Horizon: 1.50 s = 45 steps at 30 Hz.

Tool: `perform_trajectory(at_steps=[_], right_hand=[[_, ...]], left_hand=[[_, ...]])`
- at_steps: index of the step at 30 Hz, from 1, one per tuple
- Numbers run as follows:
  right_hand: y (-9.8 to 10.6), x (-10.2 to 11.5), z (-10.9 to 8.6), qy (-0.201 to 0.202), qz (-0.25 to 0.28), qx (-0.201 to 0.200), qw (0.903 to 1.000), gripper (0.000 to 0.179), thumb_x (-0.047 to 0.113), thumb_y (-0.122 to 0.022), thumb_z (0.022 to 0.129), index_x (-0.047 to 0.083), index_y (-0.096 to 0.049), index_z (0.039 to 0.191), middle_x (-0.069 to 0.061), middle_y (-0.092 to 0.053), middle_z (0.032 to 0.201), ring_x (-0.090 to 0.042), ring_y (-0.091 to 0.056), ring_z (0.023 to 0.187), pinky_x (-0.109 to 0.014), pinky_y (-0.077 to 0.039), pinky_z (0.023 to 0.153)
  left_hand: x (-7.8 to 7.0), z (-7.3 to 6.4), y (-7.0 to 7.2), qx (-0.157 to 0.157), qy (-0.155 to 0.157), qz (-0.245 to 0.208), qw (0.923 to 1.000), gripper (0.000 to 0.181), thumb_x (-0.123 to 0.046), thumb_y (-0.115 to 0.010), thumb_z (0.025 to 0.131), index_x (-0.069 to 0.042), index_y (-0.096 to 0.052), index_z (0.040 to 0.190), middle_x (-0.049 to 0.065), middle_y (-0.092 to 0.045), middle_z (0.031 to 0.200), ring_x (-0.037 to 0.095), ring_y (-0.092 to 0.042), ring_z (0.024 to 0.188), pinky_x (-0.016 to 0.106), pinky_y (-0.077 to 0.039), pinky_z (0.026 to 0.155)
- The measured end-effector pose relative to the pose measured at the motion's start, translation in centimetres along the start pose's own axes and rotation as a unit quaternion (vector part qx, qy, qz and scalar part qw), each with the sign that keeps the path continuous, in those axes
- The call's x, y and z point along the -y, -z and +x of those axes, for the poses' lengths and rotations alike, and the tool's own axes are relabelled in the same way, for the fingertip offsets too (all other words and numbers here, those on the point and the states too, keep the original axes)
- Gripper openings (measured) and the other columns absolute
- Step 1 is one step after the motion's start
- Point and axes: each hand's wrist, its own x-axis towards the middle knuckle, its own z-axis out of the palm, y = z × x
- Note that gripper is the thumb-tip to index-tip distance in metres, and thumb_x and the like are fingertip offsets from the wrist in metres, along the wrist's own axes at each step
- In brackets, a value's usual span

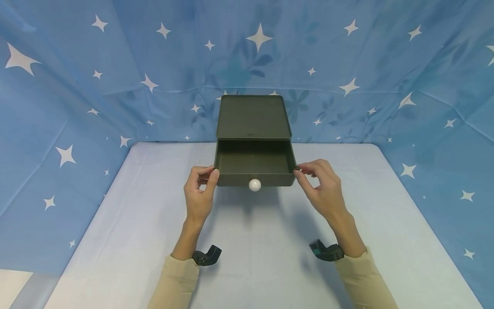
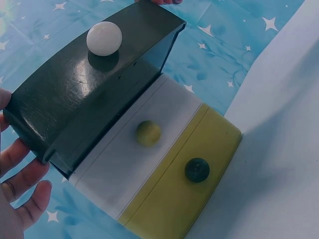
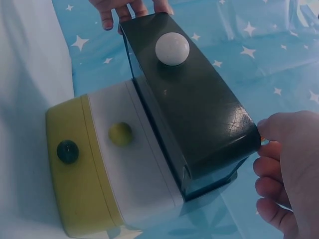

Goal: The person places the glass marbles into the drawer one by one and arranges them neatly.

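Note:
A small stacked drawer unit stands at the far edge of the table, its dark green top (image 1: 252, 116) facing up. The dark green top drawer (image 1: 235, 180) is pulled out, with a bare inside and a round white knob (image 1: 254, 185) on its front. My left hand (image 1: 198, 197) holds the drawer's left front corner between thumb and fingers. At the right front corner, my right hand (image 1: 326, 189) pinches with thumb and forefinger, and a tiny orange bit (image 3: 263, 140) shows between them. Below sit a white drawer (image 2: 119, 164) with a yellow knob and a yellow drawer (image 2: 164, 204) with a green knob, both pushed in.
A white-covered table (image 1: 247, 257) lies under the unit and both forearms. Blue cloth (image 1: 154, 64) with white stars hangs behind and at both sides. Each wrist wears a black strap-on device (image 1: 207, 255).

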Motion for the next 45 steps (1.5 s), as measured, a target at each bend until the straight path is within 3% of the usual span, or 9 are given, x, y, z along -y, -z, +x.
perform_trajectory(at_steps=[4, 12, 19, 28, 32, 38, 40, 45], right_hand=[[0.1, 0.0, 0.1, -0.008, -0.007, 0.01, 0.9999, 0.022, 0.003, -0.078, 0.081, -0.002, -0.071, 0.102, -0.012, -0.066, 0.09, -0.024, -0.06, 0.087, -0.012, -0.044, 0.081], [0.1, 0.1, 0.0, -0.015, -0.016, 0.024, 0.9995, 0.023, 0.007, -0.078, 0.083, -0.001, -0.071, 0.103, -0.012, -0.066, 0.091, -0.023, -0.06, 0.089, -0.015, -0.045, 0.079], [-0.1, 0.1, -0.3, -0.021, -0.01, 0.038, 0.999, 0.03, 0.005, -0.081, 0.079, -0.001, -0.069, 0.106, -0.011, -0.068, 0.095, -0.022, -0.059, 0.09, -0.023, -0.047, 0.076], [-0.3, 0.2, -0.5, -0.033, -0.003, 0.034, 0.9989, 0.035, 0.006, -0.084, 0.076, -0.002, -0.068, 0.106, -0.012, -0.067, 0.095, -0.021, -0.057, 0.086, -0.014, -0.044, 0.078], [-0.3, 0.3, -0.5, -0.034, -0.003, 0.032, 0.9989, 0.037, 0.006, -0.085, 0.076, -0.002, -0.067, 0.107, -0.013, -0.067, 0.097, -0.021, -0.058, 0.085, -0.011, -0.044, 0.079], [-0.4, 0.3, -0.6, -0.042, -0.006, 0.035, 0.9985, 0.042, 0.007, -0.087, 0.074, -0.001, -0.066, 0.11, -0.013, -0.067, 0.097, -0.02, -0.057, 0.085, -0.013, -0.045, 0.078], [-0.5, 0.3, -0.6, -0.047, -0.005, 0.033, 0.9983, 0.043, 0.006, -0.087, 0.074, -0.001, -0.066, 0.11, -0.012, -0.067, 0.097, -0.02, -0.057, 0.084, -0.013, -0.045, 0.077], [-0.7, 0.4, -0.8, -0.057, -0.009, 0.025, 0.998, 0.045, 0.007, -0.088, 0.074, -0.002, -0.066, 0.112, -0.012, -0.066, 0.096, -0.02, -0.058, 0.084, -0.012, -0.045, 0.077]], left_hand=[[-0.4, 0.0, -0.1, -0.001, 0.005, 0.0, 1.0, 0.016, 0.003, -0.064, 0.092, 0.007, -0.062, 0.108, 0.02, -0.064, 0.096, 0.001, -0.059, 0.088, 0.018, -0.046, 0.076], [-3.2, 0.2, -0.2, -0.005, -0.002, 0.005, 1.0, 0.015, 0.008, -0.06, 0.091, 0.012, -0.06, 0.105, 0.024, -0.061, 0.093, -0.002, -0.056, 0.087, 0.018, -0.045, 0.076], [-1.1, 0.1, -0.2, -0.007, 0.001, 0.004, 1.0, 0.017, 0.009, -0.062, 0.09, 0.012, -0.061, 0.106, 0.025, -0.061, 0.093, -0.002, -0.057, 0.087, 0.018, -0.046, 0.075], [0.0, 0.0, 0.0, -0.004, -0.011, -0.006, 0.9999, 0.017, 0.001, -0.065, 0.092, 0.005, -0.064, 0.108, 0.017, -0.064, 0.095, 0.004, -0.06, 0.088, 0.018, -0.047, 0.075], [-0.1, 0.0, -0.2, -0.002, -0.014, -0.012, 0.9998, 0.022, 0.006, -0.068, 0.087, 0.008, -0.062, 0.108, 0.019, -0.061, 0.094, 0.002, -0.058, 0.088, 0.019, -0.047, 0.074], [-2.0, 0.3, -0.2, 0.003, -0.048, 0.004, 0.9988, 0.032, 0.011, -0.074, 0.077, 0.015, -0.058, 0.105, 0.027, -0.062, 0.091, 0.005, -0.06, 0.084, 0.039, -0.048, 0.065], [-2.7, 0.4, -0.1, 0.004, -0.053, 0.008, 0.9986, 0.033, 0.011, -0.075, 0.076, 0.016, -0.058, 0.104, 0.028, -0.062, 0.091, 0.008, -0.061, 0.082, 0.038, -0.048, 0.065], [-3.3, 0.5, -0.1, -0.003, -0.058, 0.011, 0.9983, 0.033, 0.014, -0.076, 0.074, 0.016, -0.059, 0.102, 0.026, -0.063, 0.089, 0.013, -0.061, 0.08, 0.021, -0.047, 0.069]])
